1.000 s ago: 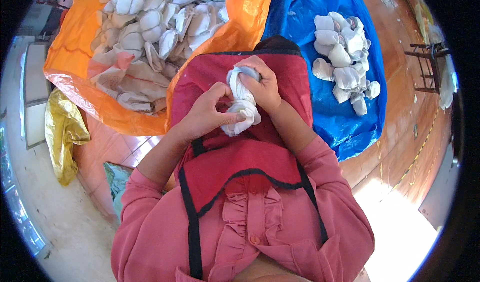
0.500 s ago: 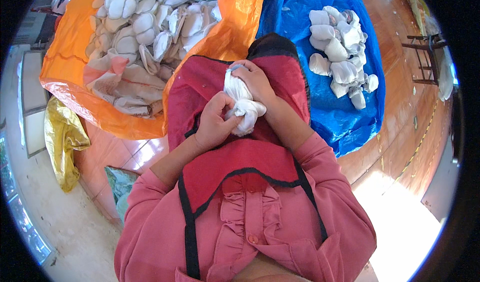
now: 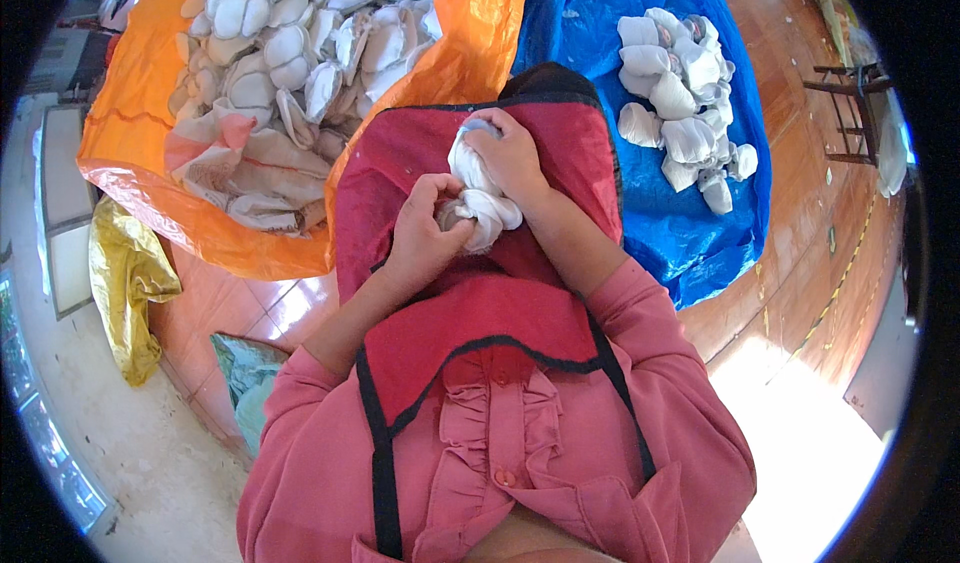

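Observation:
Over my lap, a twisted white cloth [image 3: 481,178] is gathered into a bundle with a knot-like fold at its lower end. My right hand [image 3: 510,163] grips the upper end, fingers wrapped round it. At the folded lower end, my left hand [image 3: 425,231] pinches the fabric between thumb and fingers. A red apron [image 3: 400,158] with black edging spreads beneath the bundle. Some of the cloth is hidden behind my fingers.
On the left stands a wide orange sack [image 3: 125,153], full of flat white padded pieces [image 3: 285,53]. A blue plastic sheet [image 3: 690,253] on the right bears a pile of rounded white cloth bundles [image 3: 690,141]. Farther left lies a yellow sack [image 3: 125,288]; a wooden stool [image 3: 850,113] stands far right.
Both hands and the cloth have shifted slightly upward. My left thumb and fingers have spread a little wider around the lower fold, which now sits looser and more turned.

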The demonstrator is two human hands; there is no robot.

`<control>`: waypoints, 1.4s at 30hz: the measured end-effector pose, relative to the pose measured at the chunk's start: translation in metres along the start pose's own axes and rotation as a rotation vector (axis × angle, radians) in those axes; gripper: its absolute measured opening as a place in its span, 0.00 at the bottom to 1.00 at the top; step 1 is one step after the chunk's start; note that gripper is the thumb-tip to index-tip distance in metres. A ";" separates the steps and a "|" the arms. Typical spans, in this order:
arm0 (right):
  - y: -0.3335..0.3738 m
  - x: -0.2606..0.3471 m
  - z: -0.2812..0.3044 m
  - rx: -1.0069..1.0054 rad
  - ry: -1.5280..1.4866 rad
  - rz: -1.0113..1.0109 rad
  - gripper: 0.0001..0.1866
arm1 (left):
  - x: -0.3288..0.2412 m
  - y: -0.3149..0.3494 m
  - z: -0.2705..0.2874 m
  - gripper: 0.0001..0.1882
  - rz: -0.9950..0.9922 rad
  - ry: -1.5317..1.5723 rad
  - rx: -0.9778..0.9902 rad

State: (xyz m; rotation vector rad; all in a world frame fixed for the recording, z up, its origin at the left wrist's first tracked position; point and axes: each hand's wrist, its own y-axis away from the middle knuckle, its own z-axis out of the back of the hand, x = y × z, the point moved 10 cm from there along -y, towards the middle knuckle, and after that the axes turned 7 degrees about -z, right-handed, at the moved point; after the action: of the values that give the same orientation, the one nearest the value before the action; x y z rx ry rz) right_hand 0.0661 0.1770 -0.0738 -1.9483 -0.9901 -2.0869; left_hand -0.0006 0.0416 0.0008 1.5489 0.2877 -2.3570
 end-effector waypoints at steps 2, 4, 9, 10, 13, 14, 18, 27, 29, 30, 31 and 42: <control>-0.001 -0.001 0.002 -0.007 0.040 0.002 0.12 | -0.008 -0.002 -0.001 0.19 -0.109 -0.048 0.028; -0.001 -0.002 0.003 -0.001 0.075 -0.005 0.12 | -0.014 -0.004 -0.002 0.19 -0.171 -0.097 0.067; 0.004 0.001 0.002 -0.007 0.164 0.048 0.13 | -0.014 -0.007 -0.016 0.19 -0.183 -0.206 0.232; 0.004 0.001 0.002 -0.005 0.183 0.067 0.13 | -0.016 -0.007 -0.018 0.18 -0.205 -0.233 0.253; 0.006 0.000 0.002 0.004 0.155 0.078 0.13 | -0.021 -0.009 -0.021 0.16 -0.263 -0.295 0.288; 0.006 0.000 0.001 0.016 0.136 0.067 0.12 | -0.022 -0.011 -0.021 0.16 -0.279 -0.304 0.281; 0.004 -0.007 -0.002 0.087 0.009 -0.032 0.09 | -0.024 -0.011 -0.020 0.15 -0.303 -0.313 0.297; -0.005 -0.026 -0.022 0.257 -0.356 -0.302 0.09 | -0.041 -0.010 0.003 0.14 -0.394 -0.256 0.006; -0.008 -0.032 -0.025 0.281 -0.279 -0.295 0.10 | -0.042 -0.010 0.013 0.14 -0.399 -0.309 -0.098; -0.010 -0.035 -0.025 0.281 -0.220 -0.286 0.11 | -0.043 -0.009 0.019 0.14 -0.402 -0.335 -0.150; -0.010 -0.037 -0.025 0.282 -0.159 -0.279 0.12 | -0.035 -0.012 0.021 0.14 -0.325 -0.317 -0.140; 0.025 0.046 -0.023 0.246 0.190 0.452 0.11 | -0.035 -0.014 0.062 0.16 -0.343 -0.447 -0.259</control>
State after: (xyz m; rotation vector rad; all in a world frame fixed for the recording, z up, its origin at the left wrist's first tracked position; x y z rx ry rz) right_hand 0.0519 0.1609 -0.0213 -1.6311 -0.6558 -1.7626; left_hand -0.0458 0.0397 0.0579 0.8793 0.7633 -2.7065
